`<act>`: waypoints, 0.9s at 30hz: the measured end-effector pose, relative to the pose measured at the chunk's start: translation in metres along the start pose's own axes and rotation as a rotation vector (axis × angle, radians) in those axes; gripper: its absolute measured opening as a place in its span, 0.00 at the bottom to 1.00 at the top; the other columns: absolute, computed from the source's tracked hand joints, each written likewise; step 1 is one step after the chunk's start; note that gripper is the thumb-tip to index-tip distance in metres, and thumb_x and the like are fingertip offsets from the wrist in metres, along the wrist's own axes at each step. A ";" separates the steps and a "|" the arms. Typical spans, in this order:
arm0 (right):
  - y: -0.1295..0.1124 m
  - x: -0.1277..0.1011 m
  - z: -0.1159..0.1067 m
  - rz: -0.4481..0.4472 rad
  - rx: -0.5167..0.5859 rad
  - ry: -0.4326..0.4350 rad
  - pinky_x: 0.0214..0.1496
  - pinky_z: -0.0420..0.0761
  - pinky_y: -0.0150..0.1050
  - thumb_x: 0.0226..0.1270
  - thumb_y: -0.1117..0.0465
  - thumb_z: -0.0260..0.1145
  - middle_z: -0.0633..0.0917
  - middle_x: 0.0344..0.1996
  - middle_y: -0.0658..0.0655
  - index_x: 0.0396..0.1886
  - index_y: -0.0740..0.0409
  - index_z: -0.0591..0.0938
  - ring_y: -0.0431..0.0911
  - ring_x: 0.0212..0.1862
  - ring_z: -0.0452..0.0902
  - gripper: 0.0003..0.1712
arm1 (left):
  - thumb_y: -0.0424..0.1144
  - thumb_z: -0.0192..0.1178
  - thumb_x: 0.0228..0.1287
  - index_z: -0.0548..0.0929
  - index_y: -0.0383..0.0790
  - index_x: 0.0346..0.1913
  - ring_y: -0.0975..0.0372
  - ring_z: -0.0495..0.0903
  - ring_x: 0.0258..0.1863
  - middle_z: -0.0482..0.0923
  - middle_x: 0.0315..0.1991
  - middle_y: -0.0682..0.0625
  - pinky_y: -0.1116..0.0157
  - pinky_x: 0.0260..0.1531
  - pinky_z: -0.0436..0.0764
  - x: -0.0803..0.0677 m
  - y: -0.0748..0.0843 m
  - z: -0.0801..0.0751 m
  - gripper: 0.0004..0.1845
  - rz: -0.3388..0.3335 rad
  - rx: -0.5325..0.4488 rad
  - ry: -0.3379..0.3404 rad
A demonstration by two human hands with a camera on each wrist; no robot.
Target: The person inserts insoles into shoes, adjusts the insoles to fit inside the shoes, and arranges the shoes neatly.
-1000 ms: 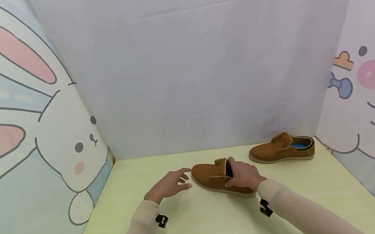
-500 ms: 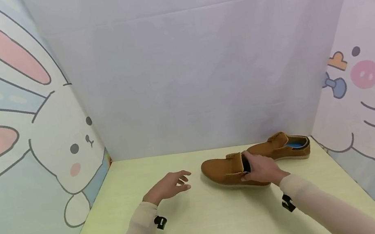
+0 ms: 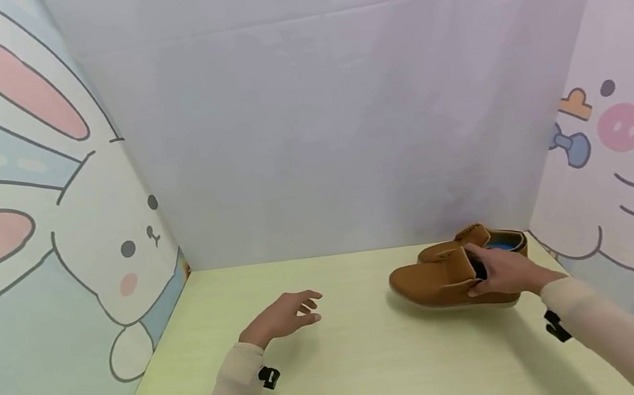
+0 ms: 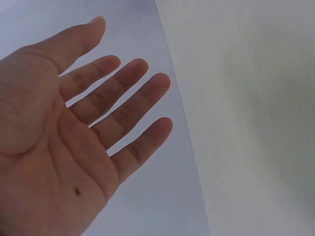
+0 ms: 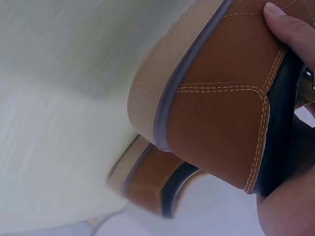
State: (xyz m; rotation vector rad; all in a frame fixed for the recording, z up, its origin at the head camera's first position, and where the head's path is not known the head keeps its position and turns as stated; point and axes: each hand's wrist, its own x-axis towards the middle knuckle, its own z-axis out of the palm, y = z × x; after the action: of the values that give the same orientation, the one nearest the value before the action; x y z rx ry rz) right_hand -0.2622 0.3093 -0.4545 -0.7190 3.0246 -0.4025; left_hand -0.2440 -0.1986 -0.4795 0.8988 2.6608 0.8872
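Two brown suede shoes lie at the back right of the pale yellow-green table. My right hand grips the nearer shoe at its collar, thumb on the outside, fingers inside the opening. The right wrist view shows that shoe's heel close up, with my thumb on it. The second shoe, blue-lined inside, sits just behind and touches or nearly touches the first; its heel shows below in the wrist view. My left hand hovers open over the table's middle, fingers spread, holding nothing.
Panels enclose the table: a rabbit drawing on the left wall, a plain lilac back wall, a pink-cheeked cartoon animal on the right wall. Black wrist camera straps sit on both sleeves.
My right hand has carried the nearer shoe from the table's middle to the right, up against the second shoe. The left hand has stayed almost in place, away from the shoe.
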 end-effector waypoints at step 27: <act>0.075 -0.037 -0.003 0.027 -0.028 -0.090 0.52 0.70 0.75 0.47 0.43 0.83 0.77 0.57 0.79 0.70 0.78 0.63 0.75 0.54 0.75 0.63 | 0.40 0.60 0.76 0.80 0.44 0.62 0.61 0.82 0.48 0.84 0.49 0.54 0.60 0.47 0.82 0.004 -0.003 0.016 0.16 0.005 0.079 0.122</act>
State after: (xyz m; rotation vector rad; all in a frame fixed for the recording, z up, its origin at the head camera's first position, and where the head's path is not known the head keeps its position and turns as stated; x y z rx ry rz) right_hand -0.2628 0.3909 -0.4719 -0.6773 2.9575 -0.3182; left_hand -0.2431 -0.1902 -0.4943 0.8965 2.8165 0.8710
